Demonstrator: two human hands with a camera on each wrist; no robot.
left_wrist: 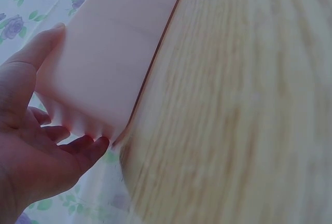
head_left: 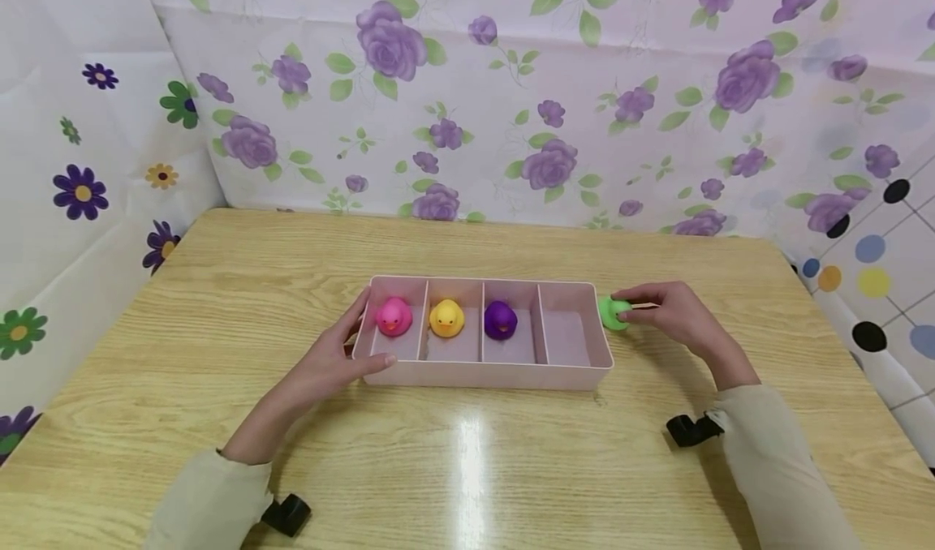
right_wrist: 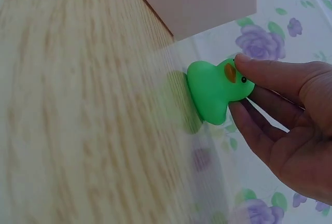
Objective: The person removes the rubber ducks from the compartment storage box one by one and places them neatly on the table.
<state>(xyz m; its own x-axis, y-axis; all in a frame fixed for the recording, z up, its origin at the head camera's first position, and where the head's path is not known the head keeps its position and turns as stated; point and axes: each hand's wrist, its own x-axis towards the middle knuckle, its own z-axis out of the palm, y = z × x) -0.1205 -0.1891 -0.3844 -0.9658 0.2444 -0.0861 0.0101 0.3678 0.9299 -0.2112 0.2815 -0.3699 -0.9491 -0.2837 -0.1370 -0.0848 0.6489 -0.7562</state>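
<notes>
A pale pink box (head_left: 482, 375) with a row of compartments sits on the table. From the left, its compartments hold a pink rubber duck (head_left: 394, 317), a yellow rubber duck (head_left: 447, 319) and a purple rubber duck (head_left: 500, 320); the rightmost one is bare. My left hand (head_left: 330, 365) grips the box's left end, thumb along the front wall and fingers curled against the end wall (left_wrist: 83, 115). Just beyond the right end, my right hand (head_left: 675, 315) pinches a green rubber duck (right_wrist: 212, 89) by its head. Its base is right at the tabletop in the right wrist view.
The wooden table (head_left: 351, 461) reaches back to a flowered cloth (head_left: 497, 112). Another flowered sheet (head_left: 109, 144) hangs at the left, and a dotted covering (head_left: 869, 282) borders the right side. Black wrist-worn pieces (head_left: 287, 515) hang by both sleeves.
</notes>
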